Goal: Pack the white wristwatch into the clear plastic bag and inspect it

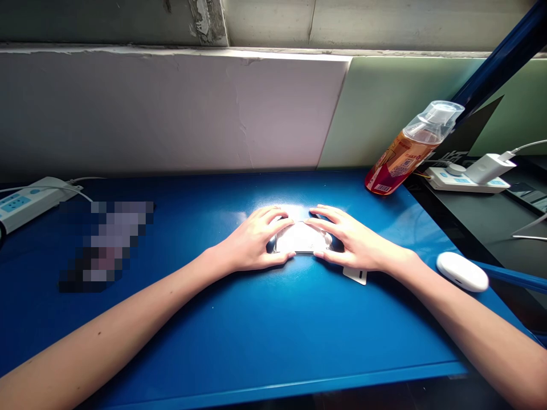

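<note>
Blue tabletop (256, 336): spreads under my forearms, front edge nearest me.
Slotted white card (355, 277): partly hidden by my right hand.
White oval case (462, 272): just beyond my right forearm, near the table's right edge.
My left hand (255, 242): gripping the shiny item's left end, thumb along its near edge.
My right hand (358, 242): gripping the right end likewise.
Shiny item (301, 238): between my hands, mostly washed out by glare.
Capped bottle (401, 160): back right, orange and red.
Pale wall (171, 108): behind the tabletop.
</note>
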Demonstrator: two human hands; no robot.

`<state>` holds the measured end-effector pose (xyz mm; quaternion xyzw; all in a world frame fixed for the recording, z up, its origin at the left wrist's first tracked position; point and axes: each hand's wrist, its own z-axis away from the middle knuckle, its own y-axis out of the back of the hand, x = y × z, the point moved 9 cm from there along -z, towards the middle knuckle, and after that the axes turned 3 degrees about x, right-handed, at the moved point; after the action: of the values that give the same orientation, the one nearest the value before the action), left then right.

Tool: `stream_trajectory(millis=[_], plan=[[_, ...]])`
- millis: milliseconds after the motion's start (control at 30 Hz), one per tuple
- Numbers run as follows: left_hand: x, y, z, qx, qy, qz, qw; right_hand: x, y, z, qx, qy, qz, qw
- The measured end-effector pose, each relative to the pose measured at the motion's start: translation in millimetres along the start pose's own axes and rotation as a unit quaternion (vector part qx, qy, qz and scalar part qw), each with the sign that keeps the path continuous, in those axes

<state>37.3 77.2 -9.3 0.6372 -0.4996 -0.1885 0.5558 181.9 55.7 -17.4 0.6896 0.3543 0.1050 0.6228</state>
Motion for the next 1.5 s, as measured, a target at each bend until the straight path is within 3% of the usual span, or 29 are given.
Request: stream_trajectory(millis=[533,900,1100,1500], plan=[[-14,10.4,0,0.054,0.072,-0.057,0.994,13,1,1,0.007,-0.046,0.01,0.999],[-15,11.7,0,0.07,0.072,-0.051,0.994,14,5,1,0.01,-0.049,0.01,0.999],[-7,14.2,0,0.079,0.034,-0.052,0.995,15,6,2,0.019,-0.039,0.03,0.999],[5,7.6,2,0.042,-0.035,-0.01,0.998,5,-1,0,0.001,-0.012,0.022,1.0]])
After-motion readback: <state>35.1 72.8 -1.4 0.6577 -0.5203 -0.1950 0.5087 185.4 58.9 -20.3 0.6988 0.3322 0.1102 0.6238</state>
